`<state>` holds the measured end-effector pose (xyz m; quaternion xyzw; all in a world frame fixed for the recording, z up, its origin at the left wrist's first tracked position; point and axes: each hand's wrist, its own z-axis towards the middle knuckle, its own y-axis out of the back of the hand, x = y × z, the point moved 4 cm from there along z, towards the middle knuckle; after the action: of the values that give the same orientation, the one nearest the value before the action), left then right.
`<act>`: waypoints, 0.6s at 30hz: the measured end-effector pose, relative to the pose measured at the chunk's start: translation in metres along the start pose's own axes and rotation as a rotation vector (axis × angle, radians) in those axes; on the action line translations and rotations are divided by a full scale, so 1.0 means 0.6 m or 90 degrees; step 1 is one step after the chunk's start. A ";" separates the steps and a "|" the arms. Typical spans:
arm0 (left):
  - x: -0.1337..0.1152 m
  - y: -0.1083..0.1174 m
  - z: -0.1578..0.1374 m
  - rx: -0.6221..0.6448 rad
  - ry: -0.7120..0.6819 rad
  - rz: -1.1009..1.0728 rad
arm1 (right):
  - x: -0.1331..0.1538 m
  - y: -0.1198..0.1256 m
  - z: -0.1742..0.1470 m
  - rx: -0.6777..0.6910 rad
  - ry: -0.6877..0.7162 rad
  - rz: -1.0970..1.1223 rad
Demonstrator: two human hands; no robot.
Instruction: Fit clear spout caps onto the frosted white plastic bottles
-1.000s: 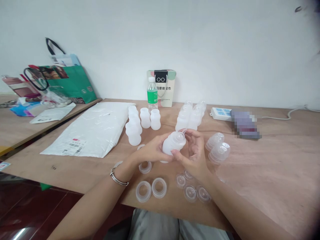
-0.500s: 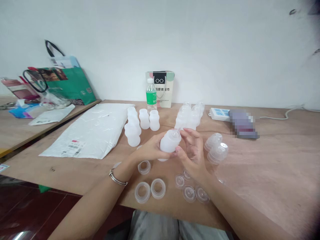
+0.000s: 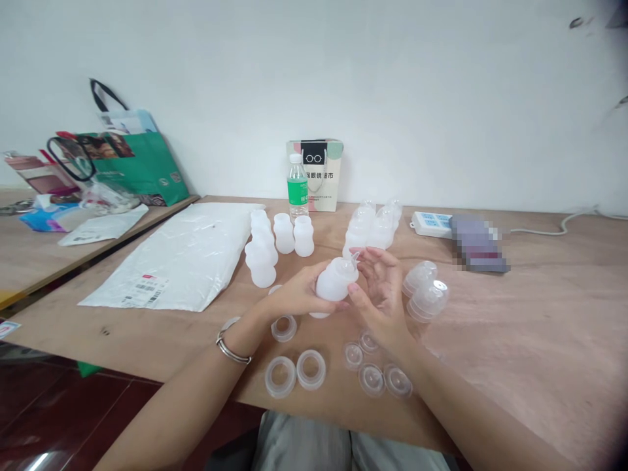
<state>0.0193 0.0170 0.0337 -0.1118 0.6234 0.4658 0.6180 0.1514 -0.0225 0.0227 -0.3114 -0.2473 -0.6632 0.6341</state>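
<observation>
A small frosted white baby bottle [image 3: 332, 281] with a clear teat [image 3: 349, 260] at its top is tilted to the right over the table. My left hand [image 3: 301, 288] is closed round the bottle's left side and underside. On the other side, my right hand [image 3: 380, 284] has its thumb against the bottle's collar and its curled fingers at the teat's tip. Below the hands lie clear rings [image 3: 311, 370] and, to their right, several clear round teats [image 3: 371, 379]. Several frosted bottles without tops [image 3: 262, 265] stand behind my left hand.
Capped bottles [image 3: 373, 226] stand at the back, with clear domed caps [image 3: 428, 297] to the right. A white plastic mailer [image 3: 181, 255] covers the left side. Also there are a water bottle [image 3: 297, 190], a paper bag [image 3: 324, 176], a power strip [image 3: 432, 224] and a blurred purple object [image 3: 478, 242].
The bottle has tilted and shifted slightly to the right in my left hand. My right fingers have moved a little at the teat's tip, which now stands out more. The other things lie unchanged.
</observation>
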 end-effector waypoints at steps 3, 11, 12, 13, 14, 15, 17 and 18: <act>0.001 0.001 0.000 -0.014 0.003 -0.001 | -0.005 -0.005 0.001 0.033 -0.030 0.001; -0.003 -0.001 0.001 0.014 0.007 -0.035 | -0.008 -0.007 0.002 0.039 -0.087 0.037; -0.003 -0.001 0.001 0.013 0.008 -0.030 | -0.008 -0.007 0.002 0.045 -0.092 0.044; -0.002 -0.001 0.001 0.011 0.010 -0.019 | -0.007 -0.006 0.002 0.037 -0.089 0.045; -0.001 -0.001 0.000 0.012 0.011 -0.008 | -0.006 -0.004 0.002 0.020 -0.080 0.041; 0.000 -0.001 0.000 0.012 0.011 0.000 | -0.005 -0.003 0.002 0.007 -0.074 0.041; 0.002 -0.001 0.000 0.006 0.011 0.001 | -0.006 -0.004 0.003 0.022 -0.090 0.064; 0.002 0.000 0.000 -0.001 0.011 0.001 | -0.007 -0.006 0.004 0.039 -0.104 0.076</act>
<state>0.0189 0.0173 0.0326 -0.1158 0.6286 0.4653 0.6123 0.1480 -0.0178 0.0215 -0.3589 -0.2990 -0.5887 0.6597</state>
